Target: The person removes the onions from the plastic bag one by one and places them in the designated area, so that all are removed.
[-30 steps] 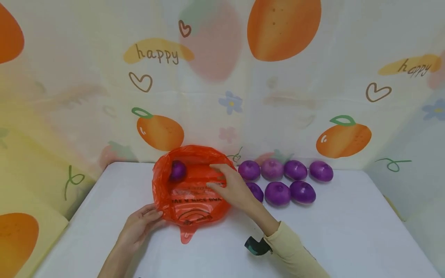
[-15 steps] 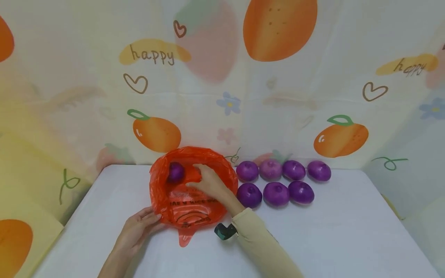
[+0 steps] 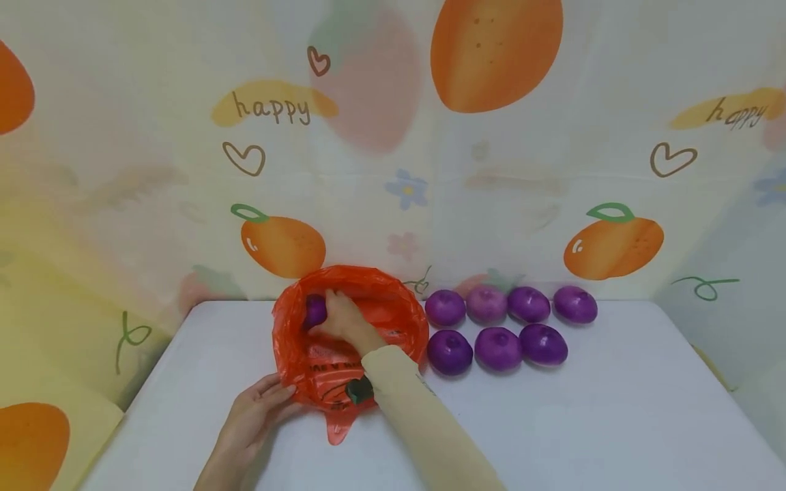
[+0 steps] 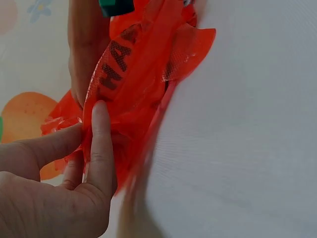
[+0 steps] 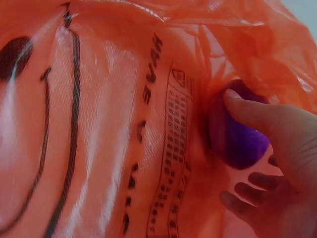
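A red plastic bag (image 3: pixel 288 368) stands with its mouth wide apart on the white table. My left hand (image 3: pixel 254 412) pinches the bag's near left edge; the left wrist view has its fingers (image 4: pixel 101 134) on both sides of the film. Inside, against the left wall, lies one glossy purple onion (image 3: pixel 315 310). My right hand (image 3: pixel 345 320) reaches into the bag beside that onion. In the right wrist view, its thumb (image 5: pixel 247 108) overlaps the top of the onion (image 5: pixel 237 134), while the other fingers are loosely bent below, not wrapped around it.
Several more purple onions (image 3: pixel 499 350) sit in two rows right of the bag. The white table (image 3: pixel 552 429) ends at a fruit-printed cloth (image 3: pixel 491 177) hung behind. A dark green piece (image 3: pixel 359 390) is at the right sleeve's cuff. A bag handle (image 3: pixel 339 429) lies toward the front.
My right hand has moved left and deeper into the bag, from its right side to the onion at the left wall. The left hand has kept its place on the edge.
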`<state>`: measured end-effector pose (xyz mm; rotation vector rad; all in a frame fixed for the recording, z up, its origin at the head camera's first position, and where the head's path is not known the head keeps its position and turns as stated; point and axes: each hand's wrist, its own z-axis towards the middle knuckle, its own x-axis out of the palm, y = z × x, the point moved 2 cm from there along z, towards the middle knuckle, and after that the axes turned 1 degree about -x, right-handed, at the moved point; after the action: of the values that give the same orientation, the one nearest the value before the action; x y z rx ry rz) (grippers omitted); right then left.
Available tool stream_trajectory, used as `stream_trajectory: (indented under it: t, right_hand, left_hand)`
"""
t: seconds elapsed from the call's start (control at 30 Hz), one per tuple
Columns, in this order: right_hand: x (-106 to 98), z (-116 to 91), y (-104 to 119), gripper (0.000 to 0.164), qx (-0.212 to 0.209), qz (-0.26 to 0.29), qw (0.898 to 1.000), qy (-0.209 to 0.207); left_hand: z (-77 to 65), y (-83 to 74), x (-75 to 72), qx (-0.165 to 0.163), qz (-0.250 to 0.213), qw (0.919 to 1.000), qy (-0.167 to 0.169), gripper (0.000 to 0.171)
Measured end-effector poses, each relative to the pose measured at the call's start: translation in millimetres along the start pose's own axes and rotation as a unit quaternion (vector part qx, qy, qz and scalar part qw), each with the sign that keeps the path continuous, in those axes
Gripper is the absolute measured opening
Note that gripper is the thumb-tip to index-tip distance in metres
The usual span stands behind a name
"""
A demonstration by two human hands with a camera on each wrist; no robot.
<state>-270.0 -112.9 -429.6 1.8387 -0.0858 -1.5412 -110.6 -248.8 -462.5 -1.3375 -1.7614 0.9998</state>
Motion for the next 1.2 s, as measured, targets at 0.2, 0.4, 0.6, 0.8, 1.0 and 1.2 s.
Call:
stream_trajectory:
  t: [0.2, 0.4, 0.6, 0.8, 1.0, 1.2]
  right_hand:
    - [4.7, 5.4, -5.6, 0.068, 0.005, 0.019, 0.999, -0.028]
    - [5.4, 3.0, -4.3, 0.068, 0.003, 0.021, 0.999, -0.034]
    - [-10.5, -4.2, -6.0, 0.074, -0.025, -0.01, 0.999, -0.034]
    - [-29.9, -17.5, -6.1, 0.079, -0.037, -0.076, 0.996, 0.003]
    - [-42.3, -55.5, -8.8, 0.083, -0.061, -0.112, 0.992, 0.025]
    - [-51.5, -97.2, -15.0, 0.082, -0.099, -0.13, 0.986, 0.017]
  left_hand:
    - [-1.2, -7.9, 7.7, 0.033, 0.014, 0.9993, 0.01, 0.051]
    - [2.7, -3.9, 6.6, 0.024, 0.004, 0.9996, 0.013, 0.052]
    - [6.1, -10.0, 0.3, 0.039, -0.005, 0.9992, 0.013, 0.05]
    - [6.7, -15.4, -2.0, 0.037, -0.01, 0.999, 0.023, 0.05]
    - [9.8, -6.3, -2.5, 0.023, 0.024, 0.9994, 0.007, 0.049]
    - [8.9, -3.1, -3.9, 0.029, 0.062, 0.9977, -0.002, 0.049]
